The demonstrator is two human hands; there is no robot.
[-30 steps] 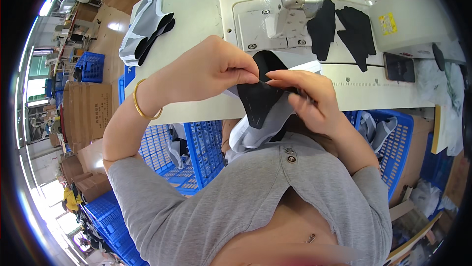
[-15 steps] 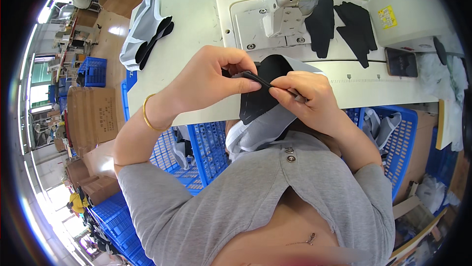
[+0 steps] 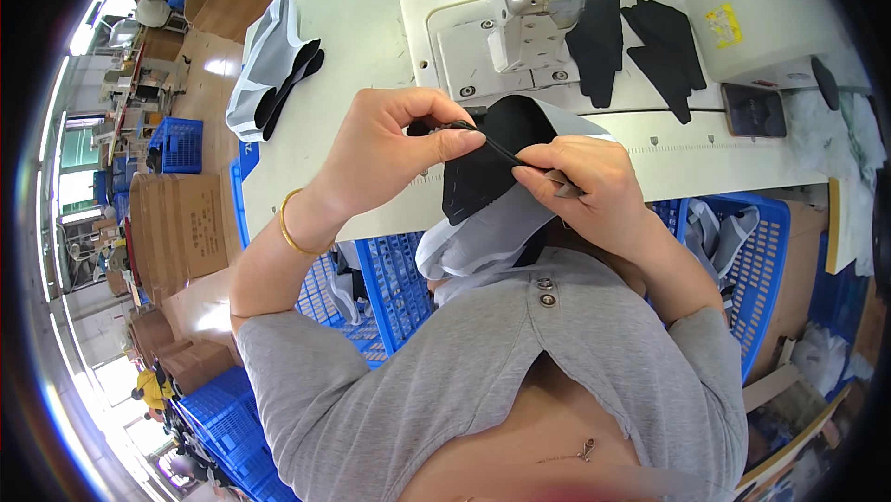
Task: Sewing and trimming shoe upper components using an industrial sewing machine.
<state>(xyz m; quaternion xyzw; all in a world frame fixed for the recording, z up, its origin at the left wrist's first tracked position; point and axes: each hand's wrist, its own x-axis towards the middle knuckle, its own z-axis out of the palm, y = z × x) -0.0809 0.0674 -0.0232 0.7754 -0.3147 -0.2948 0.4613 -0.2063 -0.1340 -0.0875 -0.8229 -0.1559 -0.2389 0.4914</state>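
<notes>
Between thumb and fingers, my left hand [image 3: 394,145] pinches the edge of a black and grey fabric piece [image 3: 483,173]. My right hand [image 3: 580,177] grips the same edge a little to the right, so a narrow folded strip runs between the two. Below my hands the black part of the fabric hangs over the table's front edge, and its light grey part [image 3: 478,233] drapes toward my lap. Beyond the fabric stands a white sewing machine [image 3: 538,24]. The fingertips of my right hand are partly hidden by the folded cloth.
Black cut fabric pieces [image 3: 664,57] lie right of the machine, beside a phone [image 3: 754,110]. A stack of grey and black pieces [image 3: 269,70] rests at the table's left. Blue baskets [image 3: 394,284] holding fabric stand under the front edge; cardboard boxes [image 3: 176,228] are on the floor.
My left hand has shifted slightly left along the edge, and the stretch of folded strip between my hands shows longer. The right hand keeps its grip. The whole view has shifted a little.
</notes>
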